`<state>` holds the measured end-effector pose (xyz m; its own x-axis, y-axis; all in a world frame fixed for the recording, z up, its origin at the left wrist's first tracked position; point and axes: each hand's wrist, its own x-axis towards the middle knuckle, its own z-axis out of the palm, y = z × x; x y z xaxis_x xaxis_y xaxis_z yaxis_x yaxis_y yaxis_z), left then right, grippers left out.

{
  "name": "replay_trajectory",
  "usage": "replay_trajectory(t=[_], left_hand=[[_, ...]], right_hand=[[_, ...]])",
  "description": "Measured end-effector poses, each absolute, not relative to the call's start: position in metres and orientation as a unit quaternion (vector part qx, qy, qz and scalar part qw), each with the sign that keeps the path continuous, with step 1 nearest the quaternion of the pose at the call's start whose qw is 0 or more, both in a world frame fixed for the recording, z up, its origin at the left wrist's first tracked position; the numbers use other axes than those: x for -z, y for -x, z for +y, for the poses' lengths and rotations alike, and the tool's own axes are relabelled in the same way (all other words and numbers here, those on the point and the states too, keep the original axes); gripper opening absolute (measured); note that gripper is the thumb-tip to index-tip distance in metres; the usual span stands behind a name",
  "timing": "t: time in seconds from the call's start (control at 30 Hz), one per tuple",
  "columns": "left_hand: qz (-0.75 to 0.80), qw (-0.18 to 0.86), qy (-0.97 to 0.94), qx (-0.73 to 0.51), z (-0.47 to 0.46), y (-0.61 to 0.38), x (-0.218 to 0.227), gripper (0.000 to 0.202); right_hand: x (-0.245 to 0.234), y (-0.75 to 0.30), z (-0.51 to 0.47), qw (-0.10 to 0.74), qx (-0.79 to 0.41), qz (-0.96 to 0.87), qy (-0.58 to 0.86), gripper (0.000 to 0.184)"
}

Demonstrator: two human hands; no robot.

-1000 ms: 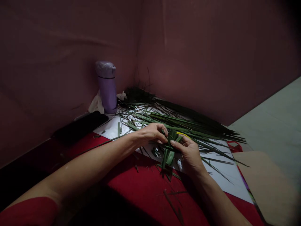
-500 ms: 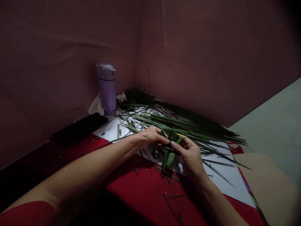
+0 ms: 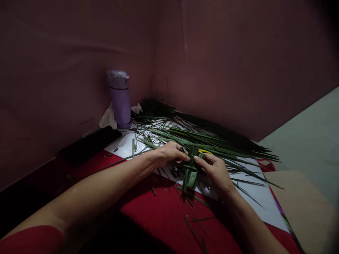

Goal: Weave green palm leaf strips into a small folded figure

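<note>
Between my hands is a small piece folded from green leaf strips (image 3: 191, 176), its lower end hanging toward me over the edge of the white sheet. My left hand (image 3: 173, 153) pinches its upper left side with thumb and fingertips. My right hand (image 3: 215, 169) is closed on its upper right side, the thumb pressed near the centre. A thin yellow handle-like loop (image 3: 205, 151) shows behind my right fingers; whether they hold it is unclear. Long green leaf blades (image 3: 196, 135) lie spread just beyond both hands.
A purple bottle (image 3: 120, 100) with a plastic-wrapped top stands by the wall, white tissue (image 3: 108, 118) beside it. A dark flat object (image 3: 88, 143) lies at left. The white sheet (image 3: 267, 208) covers part of a red surface (image 3: 153, 225). Walls meet behind; leaf scraps are scattered about.
My right thumb has shifted slightly right, away from my left thumb. More of the yellow loop shows now. The folded leaf piece has turned slightly but stays in nearly the same place.
</note>
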<state>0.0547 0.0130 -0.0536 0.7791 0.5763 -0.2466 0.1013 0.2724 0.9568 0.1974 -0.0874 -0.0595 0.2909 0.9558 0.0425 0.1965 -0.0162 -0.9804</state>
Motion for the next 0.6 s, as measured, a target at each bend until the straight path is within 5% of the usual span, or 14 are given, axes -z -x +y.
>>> replay_trajectory(t=[0.6], left_hand=[[0.27,0.722,-0.617,-0.16,0.011,-0.053,0.049,0.017]], right_hand=[[0.047,-0.195,-0.092,0.503,-0.384,-0.452,0.629,0.022]])
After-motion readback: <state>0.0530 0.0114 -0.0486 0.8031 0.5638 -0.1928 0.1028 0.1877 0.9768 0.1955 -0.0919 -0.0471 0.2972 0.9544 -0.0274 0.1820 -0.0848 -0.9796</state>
